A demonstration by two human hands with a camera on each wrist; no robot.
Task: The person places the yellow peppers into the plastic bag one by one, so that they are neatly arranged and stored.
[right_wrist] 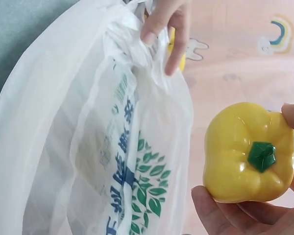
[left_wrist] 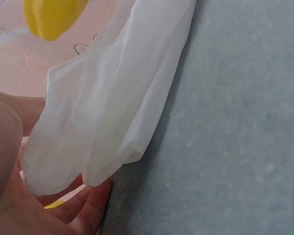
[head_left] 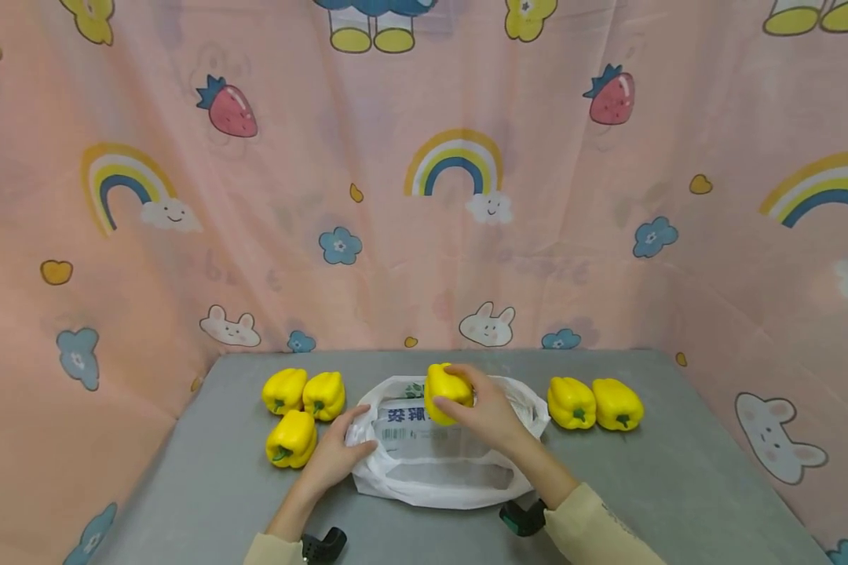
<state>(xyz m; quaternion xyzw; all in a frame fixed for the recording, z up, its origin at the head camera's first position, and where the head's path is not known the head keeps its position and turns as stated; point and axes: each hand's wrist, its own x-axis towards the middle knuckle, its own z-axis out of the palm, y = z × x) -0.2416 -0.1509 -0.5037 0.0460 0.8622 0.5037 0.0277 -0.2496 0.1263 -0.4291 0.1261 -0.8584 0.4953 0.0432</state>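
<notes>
A white plastic bag (head_left: pixel 431 494) with green leaves and blue print lies on the grey table, its mouth spread wide. Above its far rim, my right hand (head_left: pixel 491 416) grips a yellow bell pepper (right_wrist: pixel 250 152) between thumb and fingers, the green stem facing the wrist camera. At the bag's left side, my left hand (head_left: pixel 335 455) rests on the plastic with thumb and fingers spread apart. The left wrist view shows the bag's side (left_wrist: pixel 103 98) hanging between that thumb and the fingers (left_wrist: pixel 90 208), which reach down to the tabletop.
Three yellow bell peppers (head_left: pixel 292 439) sit grouped left of the bag, close to my left hand. Two more peppers (head_left: pixel 618 405) stand side by side to its right. A pink printed curtain (head_left: pixel 424 275) hangs around the back and sides of the grey table (head_left: pixel 692 486).
</notes>
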